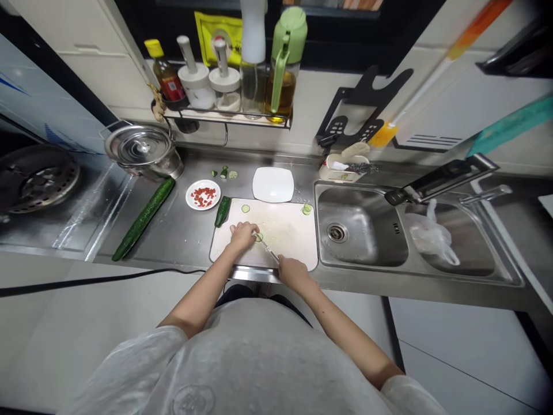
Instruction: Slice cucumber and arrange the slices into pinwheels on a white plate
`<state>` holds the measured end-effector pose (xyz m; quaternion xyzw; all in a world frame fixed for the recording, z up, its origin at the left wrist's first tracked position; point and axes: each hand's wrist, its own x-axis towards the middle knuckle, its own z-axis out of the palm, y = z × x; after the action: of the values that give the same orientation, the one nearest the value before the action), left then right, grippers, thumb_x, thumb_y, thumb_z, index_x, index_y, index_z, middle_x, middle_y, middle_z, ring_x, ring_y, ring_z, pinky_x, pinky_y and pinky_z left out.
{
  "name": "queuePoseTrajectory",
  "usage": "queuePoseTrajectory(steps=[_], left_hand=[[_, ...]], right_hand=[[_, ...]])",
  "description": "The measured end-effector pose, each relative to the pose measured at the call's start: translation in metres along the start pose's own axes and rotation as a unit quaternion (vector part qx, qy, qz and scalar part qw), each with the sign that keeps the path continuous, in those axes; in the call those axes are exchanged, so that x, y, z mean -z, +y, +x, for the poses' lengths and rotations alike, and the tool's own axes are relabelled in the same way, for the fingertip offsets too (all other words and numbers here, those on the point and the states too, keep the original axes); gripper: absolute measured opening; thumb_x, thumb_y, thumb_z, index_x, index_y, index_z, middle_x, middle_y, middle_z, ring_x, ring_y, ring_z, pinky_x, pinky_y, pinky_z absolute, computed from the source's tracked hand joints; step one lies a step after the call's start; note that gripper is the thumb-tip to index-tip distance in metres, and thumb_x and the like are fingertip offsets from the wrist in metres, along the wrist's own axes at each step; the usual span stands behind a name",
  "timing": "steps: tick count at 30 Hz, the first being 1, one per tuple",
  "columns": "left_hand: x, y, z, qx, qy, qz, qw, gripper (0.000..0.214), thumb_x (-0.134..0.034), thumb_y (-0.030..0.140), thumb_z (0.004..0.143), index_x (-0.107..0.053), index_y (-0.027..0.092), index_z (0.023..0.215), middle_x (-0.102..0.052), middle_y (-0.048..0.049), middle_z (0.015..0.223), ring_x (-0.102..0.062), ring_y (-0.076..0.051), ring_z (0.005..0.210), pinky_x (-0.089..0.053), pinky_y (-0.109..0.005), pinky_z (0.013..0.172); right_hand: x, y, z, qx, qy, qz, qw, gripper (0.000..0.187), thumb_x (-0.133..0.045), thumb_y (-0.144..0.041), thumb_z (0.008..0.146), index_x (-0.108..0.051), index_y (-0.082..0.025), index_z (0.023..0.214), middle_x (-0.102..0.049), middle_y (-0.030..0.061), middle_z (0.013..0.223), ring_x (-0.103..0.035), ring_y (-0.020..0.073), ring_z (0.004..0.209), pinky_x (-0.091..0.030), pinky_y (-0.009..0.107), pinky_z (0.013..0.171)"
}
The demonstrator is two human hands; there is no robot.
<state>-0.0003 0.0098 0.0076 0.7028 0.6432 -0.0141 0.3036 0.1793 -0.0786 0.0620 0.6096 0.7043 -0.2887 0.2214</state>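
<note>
On the white cutting board, my left hand has its fingers curled together at a small cucumber slice, partly hidden by the fingertips. My right hand is wrapped round the handle of a knife, whose blade points up-left to that slice. A chunk of cucumber lies along the board's left edge. One loose slice rests near the upper left of the board, and a small stack of cucumber slices sits at its upper right corner.
A plate of chopped red pieces, an empty white dish and cucumber ends lie behind the board. Left are a whole cucumber and a lidded steel pot. A double sink is right; a condiment rack hangs above.
</note>
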Motion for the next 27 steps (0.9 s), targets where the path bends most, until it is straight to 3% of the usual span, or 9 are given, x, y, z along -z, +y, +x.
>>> queuePoseTrajectory(steps=[10, 15, 20, 27], left_hand=[[-0.003, 0.001, -0.001, -0.003, 0.005, 0.01, 1.0, 0.028, -0.052, 0.017, 0.08, -0.064, 0.028, 0.102, -0.062, -0.0061, 0.109, -0.046, -0.027, 0.108, -0.025, -0.04, 0.086], [-0.007, 0.005, -0.003, 0.008, 0.037, 0.021, 0.999, 0.022, -0.052, 0.025, 0.082, -0.062, 0.024, 0.102, -0.061, -0.0084, 0.111, -0.044, -0.028, 0.109, -0.024, -0.042, 0.088], [-0.01, 0.01, -0.002, 0.016, 0.04, 0.013, 0.999, 0.015, -0.054, 0.023, 0.08, -0.061, 0.023, 0.093, -0.061, -0.0075, 0.109, -0.045, -0.027, 0.108, -0.025, -0.041, 0.088], [-0.008, 0.021, -0.01, 0.02, 0.045, -0.039, 0.998, 0.014, -0.048, 0.014, 0.081, -0.058, 0.022, 0.087, -0.067, -0.004, 0.095, -0.052, -0.024, 0.101, -0.026, -0.041, 0.087]], right_hand=[[-0.008, 0.01, -0.014, -0.003, -0.002, 0.008, 1.0, 0.03, -0.035, -0.019, 0.091, -0.053, -0.018, 0.115, -0.068, 0.0141, 0.101, -0.064, 0.025, 0.098, -0.041, 0.031, 0.073], [-0.014, 0.018, -0.023, -0.009, -0.001, 0.026, 1.0, 0.03, -0.036, -0.019, 0.091, -0.055, -0.017, 0.113, -0.069, 0.0143, 0.1, -0.064, 0.0246, 0.094, -0.039, 0.03, 0.071], [-0.017, 0.04, -0.025, 0.015, 0.007, 0.106, 0.994, 0.026, -0.039, -0.023, 0.09, -0.059, -0.019, 0.105, -0.069, 0.0103, 0.101, -0.063, 0.0224, 0.094, -0.035, 0.025, 0.067], [-0.013, 0.071, -0.024, -0.024, 0.056, 0.143, 0.988, 0.026, -0.037, -0.028, 0.092, -0.058, -0.016, 0.102, -0.069, 0.0093, 0.096, -0.061, 0.0196, 0.089, -0.033, 0.024, 0.067]])
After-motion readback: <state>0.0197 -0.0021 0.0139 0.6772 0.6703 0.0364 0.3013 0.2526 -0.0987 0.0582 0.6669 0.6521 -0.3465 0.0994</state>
